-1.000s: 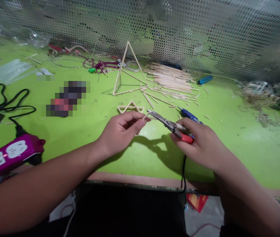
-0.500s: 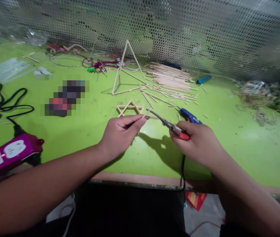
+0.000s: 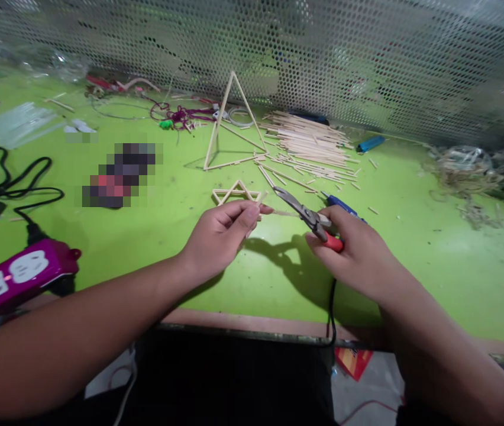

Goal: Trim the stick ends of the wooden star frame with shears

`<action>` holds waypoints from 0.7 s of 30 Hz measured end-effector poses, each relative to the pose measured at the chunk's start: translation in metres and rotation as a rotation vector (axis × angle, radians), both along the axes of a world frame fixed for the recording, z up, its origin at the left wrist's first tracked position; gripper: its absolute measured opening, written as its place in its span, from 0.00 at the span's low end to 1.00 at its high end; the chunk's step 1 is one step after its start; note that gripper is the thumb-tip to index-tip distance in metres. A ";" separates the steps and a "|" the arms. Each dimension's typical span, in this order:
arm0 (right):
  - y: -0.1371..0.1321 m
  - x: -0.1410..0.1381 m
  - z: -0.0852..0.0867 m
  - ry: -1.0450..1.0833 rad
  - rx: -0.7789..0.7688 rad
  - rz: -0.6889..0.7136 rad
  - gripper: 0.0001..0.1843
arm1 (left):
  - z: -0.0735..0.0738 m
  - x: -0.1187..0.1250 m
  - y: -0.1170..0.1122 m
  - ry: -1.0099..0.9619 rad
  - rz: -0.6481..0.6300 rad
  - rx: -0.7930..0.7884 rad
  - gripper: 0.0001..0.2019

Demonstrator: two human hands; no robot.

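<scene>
My left hand (image 3: pixel 220 234) pinches a short thin wooden stick (image 3: pixel 263 198) between thumb and fingers, its tip pointing up. A star-shaped frame of wooden sticks (image 3: pixel 238 185) is just behind that hand, partly hidden by the fingers; whether they touch it I cannot tell. My right hand (image 3: pixel 354 248) is wrapped round red-handled pliers (image 3: pixel 307 216), whose jaws point left toward the stick and stand a little apart from it. Another thin stick (image 3: pixel 287 213) shows between the left fingertips and the pliers. Close behind the right hand lies a blue glue gun (image 3: pixel 341 204).
A triangular stick frame (image 3: pixel 219 127) stands farther back, beside a pile of wooden sticks (image 3: pixel 314 142). A blue tool (image 3: pixel 370 143) lies to its right. On the left are a magenta power strip (image 3: pixel 25 275), black cable and clear glue sticks (image 3: pixel 16 124). A perforated metal panel (image 3: pixel 252 47) borders the back.
The pliers' jaws have drawn slightly right and up, away from the stick's tip, and turned to show more of their side. The left hand keeps its pinch, nearly in place.
</scene>
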State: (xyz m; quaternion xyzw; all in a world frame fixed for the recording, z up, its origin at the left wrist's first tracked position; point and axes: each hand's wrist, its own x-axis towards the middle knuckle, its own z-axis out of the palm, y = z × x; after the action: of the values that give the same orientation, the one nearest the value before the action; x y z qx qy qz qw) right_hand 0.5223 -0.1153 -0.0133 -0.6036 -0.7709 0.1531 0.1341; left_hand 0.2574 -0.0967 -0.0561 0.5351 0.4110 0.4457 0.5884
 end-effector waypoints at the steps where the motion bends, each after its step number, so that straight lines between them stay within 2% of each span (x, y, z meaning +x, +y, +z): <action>1: 0.000 0.000 0.000 -0.003 -0.001 0.002 0.09 | 0.000 0.000 0.000 -0.024 -0.012 -0.019 0.16; 4: 0.000 0.001 0.001 0.005 -0.011 -0.019 0.10 | 0.001 -0.001 0.004 -0.096 0.001 -0.043 0.15; 9: 0.000 0.002 -0.001 0.114 -0.085 -0.040 0.09 | 0.007 -0.011 0.017 -0.154 0.208 0.013 0.13; 11: 0.001 0.002 -0.003 0.174 -0.134 -0.033 0.09 | 0.009 -0.015 0.020 -0.185 0.228 0.042 0.13; 16: 0.003 0.004 -0.005 0.232 -0.163 -0.034 0.09 | 0.013 -0.016 0.017 -0.250 0.065 0.158 0.10; 19: 0.006 0.009 -0.003 0.244 -0.159 -0.037 0.08 | 0.015 -0.016 0.013 -0.219 -0.042 0.128 0.14; 21: 0.007 0.012 -0.001 0.235 -0.148 -0.035 0.10 | 0.016 -0.018 0.011 -0.231 -0.122 0.090 0.12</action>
State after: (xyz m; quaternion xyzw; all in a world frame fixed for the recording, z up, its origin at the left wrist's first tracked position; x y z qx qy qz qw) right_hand 0.5340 -0.1081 -0.0142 -0.6032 -0.7257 0.2768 0.1814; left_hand 0.2398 -0.0858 -0.0406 0.5299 0.2870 0.4856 0.6333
